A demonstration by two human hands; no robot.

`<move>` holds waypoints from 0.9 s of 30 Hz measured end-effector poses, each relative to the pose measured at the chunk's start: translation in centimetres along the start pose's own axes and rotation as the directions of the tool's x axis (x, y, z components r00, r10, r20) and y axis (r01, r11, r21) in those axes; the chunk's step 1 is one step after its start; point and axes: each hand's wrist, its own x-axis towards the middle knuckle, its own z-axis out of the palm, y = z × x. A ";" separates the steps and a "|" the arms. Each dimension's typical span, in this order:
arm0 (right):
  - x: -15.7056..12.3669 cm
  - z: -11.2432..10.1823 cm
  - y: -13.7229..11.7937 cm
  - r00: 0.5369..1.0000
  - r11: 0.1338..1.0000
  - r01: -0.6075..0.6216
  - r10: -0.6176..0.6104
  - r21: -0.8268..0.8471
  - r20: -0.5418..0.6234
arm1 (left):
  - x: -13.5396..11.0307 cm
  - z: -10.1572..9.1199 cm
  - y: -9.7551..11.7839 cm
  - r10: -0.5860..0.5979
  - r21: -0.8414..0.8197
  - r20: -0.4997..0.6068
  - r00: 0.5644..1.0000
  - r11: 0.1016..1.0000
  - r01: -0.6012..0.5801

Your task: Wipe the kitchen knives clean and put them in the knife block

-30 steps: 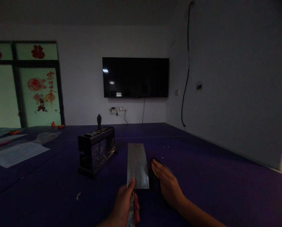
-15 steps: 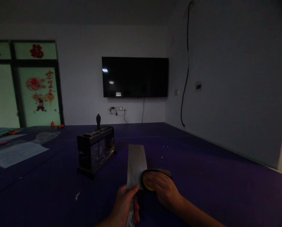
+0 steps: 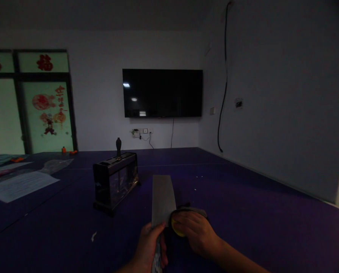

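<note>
A broad steel cleaver (image 3: 161, 200) points away from me over the dark purple table (image 3: 257, 220). My left hand (image 3: 150, 248) is closed round its handle at the bottom centre. My right hand (image 3: 195, 231) presses a yellow-and-dark scouring pad (image 3: 177, 226) against the right side of the blade near the handle, fingers curled over it. A dark knife block (image 3: 115, 181) with a clear side stands just left of the blade, one black knife handle (image 3: 118, 146) sticking up from its top.
White papers and plastic sheets (image 3: 18, 184) lie at the table's far left, with small orange items behind. A black TV (image 3: 162, 93) hangs on the back wall. A wall runs along the table's right edge.
My right hand moved from lying on the pad beside the blade to holding the pad against the blade, then slid it slightly toward the handle. The cleaver dropped slightly.
</note>
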 end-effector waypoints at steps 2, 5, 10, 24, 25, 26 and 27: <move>-0.2 0.3 0.1 1.000 1.000 -0.003 0.003 0.012 0.004 | -0.1 0.0 0.1 -0.007 0.009 -0.007 1.000 1.000 0.007; -0.5 0.7 0.4 1.000 1.000 -0.007 0.008 0.030 -0.016 | 0.0 0.0 0.1 -0.015 0.025 -0.024 1.000 1.000 0.015; -0.3 0.8 0.4 0.999 0.998 -0.017 0.020 0.064 -0.042 | 0.3 -0.1 0.1 -0.031 0.036 -0.017 0.999 0.999 0.032; -0.7 1.0 1.0 0.996 0.996 -0.079 0.077 0.045 0.050 | 1.1 -1.0 0.3 0.012 0.092 0.023 1.000 0.996 -0.014; -0.7 1.0 1.0 0.995 0.996 -0.080 0.077 0.048 0.061 | 1.1 -1.1 0.2 0.012 0.094 0.025 1.000 0.996 -0.014; -0.7 0.9 1.0 0.995 0.995 -0.081 0.078 0.051 0.065 | 1.2 -1.1 0.2 0.011 0.096 0.028 1.000 0.995 -0.013; -0.7 0.9 1.0 0.995 0.995 -0.081 0.077 0.054 0.062 | 1.2 -1.2 0.1 0.009 0.095 0.033 0.999 0.995 -0.012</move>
